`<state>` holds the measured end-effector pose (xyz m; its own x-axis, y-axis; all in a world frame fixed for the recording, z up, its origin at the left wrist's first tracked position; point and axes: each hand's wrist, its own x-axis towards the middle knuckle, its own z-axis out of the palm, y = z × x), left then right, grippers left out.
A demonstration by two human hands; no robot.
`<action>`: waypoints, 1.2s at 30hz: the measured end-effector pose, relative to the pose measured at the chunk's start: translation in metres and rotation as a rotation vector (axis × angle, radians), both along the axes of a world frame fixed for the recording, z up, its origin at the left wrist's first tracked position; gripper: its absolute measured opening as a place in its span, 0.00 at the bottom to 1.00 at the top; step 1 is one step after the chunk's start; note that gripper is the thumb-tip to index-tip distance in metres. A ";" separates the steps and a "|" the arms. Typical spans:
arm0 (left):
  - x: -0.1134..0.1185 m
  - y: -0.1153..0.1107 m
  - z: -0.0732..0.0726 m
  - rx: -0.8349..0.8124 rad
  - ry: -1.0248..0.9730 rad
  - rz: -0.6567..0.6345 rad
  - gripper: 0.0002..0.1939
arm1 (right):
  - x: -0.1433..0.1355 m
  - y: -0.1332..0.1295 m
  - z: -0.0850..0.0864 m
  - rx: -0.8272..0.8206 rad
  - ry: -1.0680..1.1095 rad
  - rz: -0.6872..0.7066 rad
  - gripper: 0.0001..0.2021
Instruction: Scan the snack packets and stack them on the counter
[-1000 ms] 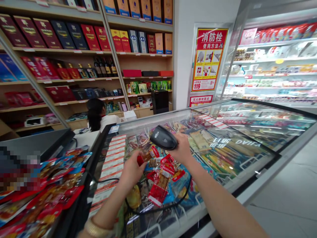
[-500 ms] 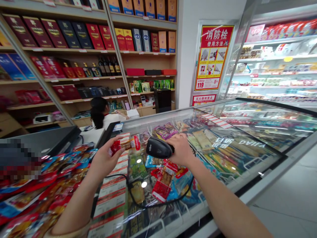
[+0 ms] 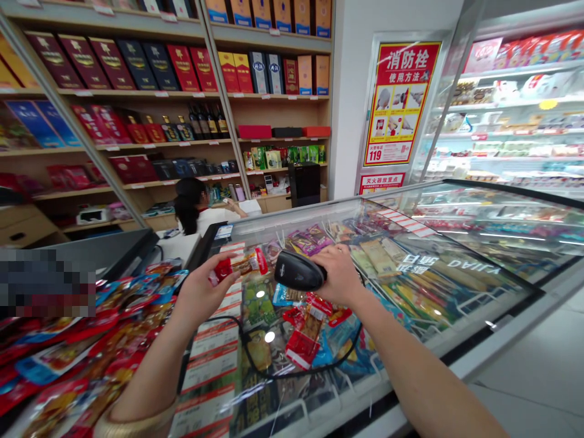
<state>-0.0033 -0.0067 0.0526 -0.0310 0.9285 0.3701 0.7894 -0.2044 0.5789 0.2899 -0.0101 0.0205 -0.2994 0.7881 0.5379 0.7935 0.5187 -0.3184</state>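
Note:
My left hand [image 3: 205,289] pinches a red-ended snack packet [image 3: 246,263] with a clear middle, held above the freezer's glass lid. In my right hand [image 3: 340,277] is a black barcode scanner [image 3: 298,271], its head pointing left toward the packet with a small gap between them. The scanner's black cable [image 3: 292,374] loops across the glass. Below the scanner, several red snack packets [image 3: 303,350] and blue ones [image 3: 335,340] lie on the lid. A large heap of similar red and blue packets [image 3: 104,340] is at my left.
The glass-topped chest freezer [image 3: 502,304] holds frozen goods, with price labels [image 3: 212,365] along its left side. Behind it a person [image 3: 196,210] is near a white counter [image 3: 182,246]. Shelves of boxed bottles [image 3: 155,64] line the back wall; a lit display fridge [image 3: 524,121] is at right.
The whole view has shifted slightly, so most things sit a little further right. Both hands keep their holds on the packet and scanner, with almost the same spacing.

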 end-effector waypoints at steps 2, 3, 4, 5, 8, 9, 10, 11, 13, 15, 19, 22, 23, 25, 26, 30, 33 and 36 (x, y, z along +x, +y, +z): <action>-0.008 -0.007 -0.002 -0.041 0.029 0.047 0.26 | 0.002 0.001 -0.002 0.029 0.013 -0.006 0.14; -0.015 -0.012 -0.004 -0.048 0.047 0.078 0.24 | 0.003 0.001 -0.003 0.048 0.025 -0.010 0.13; -0.023 -0.016 -0.005 -0.051 0.068 0.116 0.22 | 0.003 0.002 -0.004 0.067 0.036 -0.016 0.13; -0.033 -0.021 -0.007 -0.055 0.092 0.164 0.22 | 0.004 0.003 -0.005 0.084 0.045 -0.023 0.13; -0.065 -0.034 -0.009 -0.111 0.178 0.345 0.23 | 0.005 0.003 -0.007 0.123 0.060 -0.034 0.14; -0.074 -0.037 -0.009 -0.143 0.214 0.395 0.24 | 0.005 0.004 -0.008 0.131 0.065 -0.033 0.14; -0.083 -0.040 -0.010 -0.172 0.253 0.430 0.24 | 0.006 0.004 -0.008 0.135 0.070 -0.032 0.14; -0.090 -0.043 -0.011 -0.190 0.294 0.452 0.23 | 0.006 0.005 -0.009 0.137 0.075 -0.034 0.14; -0.099 -0.047 -0.013 -0.163 0.396 0.461 0.21 | 0.006 0.006 -0.011 0.135 0.081 -0.055 0.14; -0.101 -0.049 -0.017 -0.056 0.517 0.463 0.21 | 0.007 0.009 -0.013 0.133 0.085 -0.083 0.14; -0.075 -0.045 -0.024 0.103 0.502 0.375 0.22 | 0.009 0.013 -0.013 0.120 0.095 -0.114 0.15; -0.023 -0.044 -0.031 0.017 0.308 0.035 0.22 | 0.009 0.015 -0.012 0.074 0.088 -0.135 0.16; -0.002 -0.046 -0.033 -0.035 0.280 -0.076 0.23 | 0.009 0.015 -0.012 0.061 0.084 -0.140 0.17; 0.041 -0.055 -0.039 -0.126 0.313 -0.163 0.25 | 0.008 0.015 -0.011 0.046 0.073 -0.145 0.17; 0.059 -0.060 -0.042 -0.162 0.354 -0.170 0.25 | 0.008 0.016 -0.010 0.042 0.068 -0.151 0.17; 0.099 -0.072 -0.056 -0.274 0.448 -0.206 0.20 | 0.008 0.016 -0.008 0.015 0.064 -0.172 0.18; 0.092 -0.066 -0.061 -0.310 0.240 -0.265 0.13 | 0.009 0.015 -0.006 -0.014 0.057 -0.186 0.17; 0.070 -0.053 -0.057 -0.356 -0.188 -0.260 0.16 | 0.011 0.015 -0.006 -0.003 0.070 -0.192 0.18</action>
